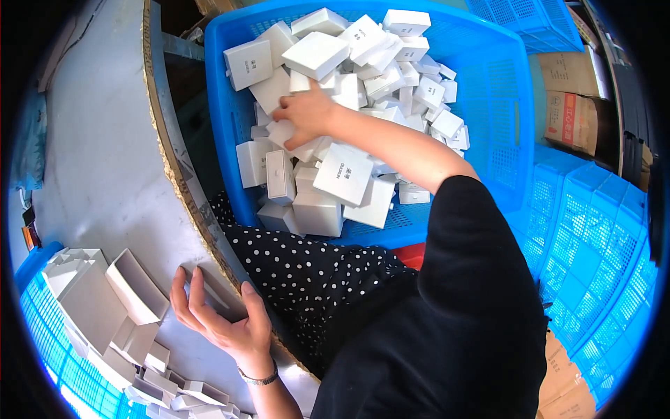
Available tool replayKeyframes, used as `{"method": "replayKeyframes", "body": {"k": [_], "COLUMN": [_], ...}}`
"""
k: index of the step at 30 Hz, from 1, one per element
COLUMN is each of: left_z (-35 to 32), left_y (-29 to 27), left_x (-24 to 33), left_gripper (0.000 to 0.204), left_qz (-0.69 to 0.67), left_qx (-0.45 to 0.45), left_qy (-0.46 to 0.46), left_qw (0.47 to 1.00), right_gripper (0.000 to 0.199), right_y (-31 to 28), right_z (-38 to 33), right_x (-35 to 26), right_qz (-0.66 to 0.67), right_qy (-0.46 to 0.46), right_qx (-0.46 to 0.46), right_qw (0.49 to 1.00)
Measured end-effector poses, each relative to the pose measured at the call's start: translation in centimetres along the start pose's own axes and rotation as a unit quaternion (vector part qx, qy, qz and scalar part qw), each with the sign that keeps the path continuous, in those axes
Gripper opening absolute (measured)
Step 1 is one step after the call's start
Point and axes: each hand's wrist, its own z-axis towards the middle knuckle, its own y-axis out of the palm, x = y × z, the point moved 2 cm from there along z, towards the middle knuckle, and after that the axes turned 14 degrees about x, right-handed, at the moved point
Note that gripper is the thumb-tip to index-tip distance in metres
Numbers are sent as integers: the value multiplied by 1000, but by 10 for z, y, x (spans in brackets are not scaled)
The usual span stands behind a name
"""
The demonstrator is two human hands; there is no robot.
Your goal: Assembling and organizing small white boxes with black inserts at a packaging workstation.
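Note:
My right hand [307, 117] reaches into a large blue plastic basket [525, 133] heaped with white cardboard boxes. Its fingers are spread over the left part of the heap, and thumb and fingertips touch a small white box [282, 133]. Whether they grip it firmly is hard to see. Lower right of the hand lies a white box with dark print [344, 172]. My left hand [227, 322], with a bracelet at the wrist, rests open at the edge of the grey table [98, 140], fingers apart and nothing in them.
Open white box parts [138, 286] are piled at the table's lower left, partly in another blue basket [52, 335]. The table's worn edge [178, 171] curves between my hands. Blue crates [593, 244] and brown cartons [571, 120] stand on the right.

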Motion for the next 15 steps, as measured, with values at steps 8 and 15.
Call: {"method": "replayKeyframes", "body": {"k": [8, 15], "left_z": [1, 2], "left_y": [1, 1], "left_x": [0, 1], "left_gripper": [59, 62], "left_qz": [-3, -2], "left_qx": [22, 28], "left_qy": [-1, 6], "left_qw": [1000, 1000], "right_gripper": [64, 66], "right_y": [-20, -38], "right_z": [-88, -134], "right_x": [56, 76], "right_qz": [-5, -27], "right_qy": [72, 215], "right_qx": [7, -38], "right_qw": [997, 976]}}
